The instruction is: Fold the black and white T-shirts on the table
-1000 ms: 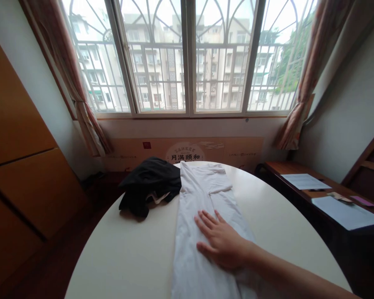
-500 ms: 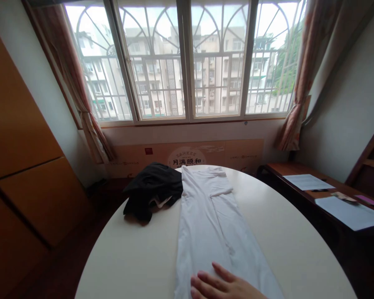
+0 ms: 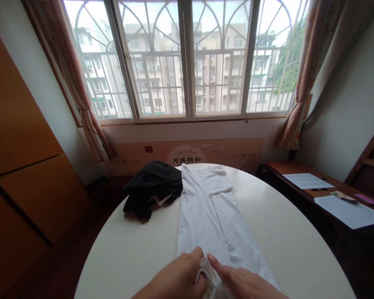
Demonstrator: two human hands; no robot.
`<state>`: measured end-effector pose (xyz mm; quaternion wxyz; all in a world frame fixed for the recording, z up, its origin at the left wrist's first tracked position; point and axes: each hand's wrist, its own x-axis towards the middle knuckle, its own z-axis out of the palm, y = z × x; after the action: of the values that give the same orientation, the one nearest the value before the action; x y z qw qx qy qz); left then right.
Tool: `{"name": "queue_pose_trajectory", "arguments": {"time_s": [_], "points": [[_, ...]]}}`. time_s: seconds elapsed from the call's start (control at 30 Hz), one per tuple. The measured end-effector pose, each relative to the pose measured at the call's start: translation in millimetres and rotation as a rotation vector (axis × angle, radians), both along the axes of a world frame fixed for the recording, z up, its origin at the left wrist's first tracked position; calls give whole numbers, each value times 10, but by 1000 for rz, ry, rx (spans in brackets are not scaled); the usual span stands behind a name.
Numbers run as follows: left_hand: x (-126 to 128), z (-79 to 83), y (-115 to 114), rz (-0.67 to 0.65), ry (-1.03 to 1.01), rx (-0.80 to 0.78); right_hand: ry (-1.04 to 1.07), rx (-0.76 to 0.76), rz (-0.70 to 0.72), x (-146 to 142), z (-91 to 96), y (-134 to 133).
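Note:
A white shirt (image 3: 202,216) lies lengthwise on the round table, folded into a long narrow strip with a sleeve laid over it near the far end. My left hand (image 3: 182,276) is closed round the shirt's near end, where the cloth bunches up between both hands. Close beside it, my right hand (image 3: 241,282) pinches the same bunched cloth, its index finger pointing forward and its thumb hidden. A crumpled black garment (image 3: 156,185) with a bit of white showing rests against the shirt's far left side.
The white round table (image 3: 127,257) carries both garments. To the right, a low wooden table (image 3: 296,168) holds papers (image 3: 308,181), a pen and a pink slip, with a wooden chair (image 3: 372,162) behind it. A printed cardboard panel (image 3: 131,153) stands below the barred window (image 3: 187,83).
My left hand has come into view and grips the shirt's near end. My right hand, earlier flat with fingers spread on the cloth, now pinches it, and the near end is gathered up.

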<state>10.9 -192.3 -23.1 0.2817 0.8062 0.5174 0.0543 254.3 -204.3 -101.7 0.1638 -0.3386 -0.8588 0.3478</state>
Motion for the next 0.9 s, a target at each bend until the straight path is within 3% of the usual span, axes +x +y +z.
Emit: {"name": "queue_pose_trajectory", "arguments": {"time_s": [0.07, 0.17, 0.27, 0.37, 0.43, 0.5, 0.67, 0.77, 0.9], "points": [[33, 140, 71, 22, 18, -32, -10, 70, -38, -86, 69, 65], [21, 219, 201, -23, -21, -153, 1, 22, -133, -86, 317, 153], [-6, 121, 316, -65, -196, -273, 26, -76, -196, -34, 602, 259], [4, -37, 379, 29, -336, -159, 18, -156, -168, -47, 752, 356], [27, -109, 399, 103, -365, -66, -32, -116, -165, -101, 754, 367], [53, -135, 411, 152, -391, 0, -105, 31, -198, -169, 705, 325], [90, -61, 387, 176, -448, 82, -286, 321, -305, -261, 629, 221], [93, 6, 332, 146, -442, 60, -356, 332, -337, -220, 662, 266], [95, 42, 276, 108, -494, 24, -230, 207, -189, -64, 698, 341]]}}
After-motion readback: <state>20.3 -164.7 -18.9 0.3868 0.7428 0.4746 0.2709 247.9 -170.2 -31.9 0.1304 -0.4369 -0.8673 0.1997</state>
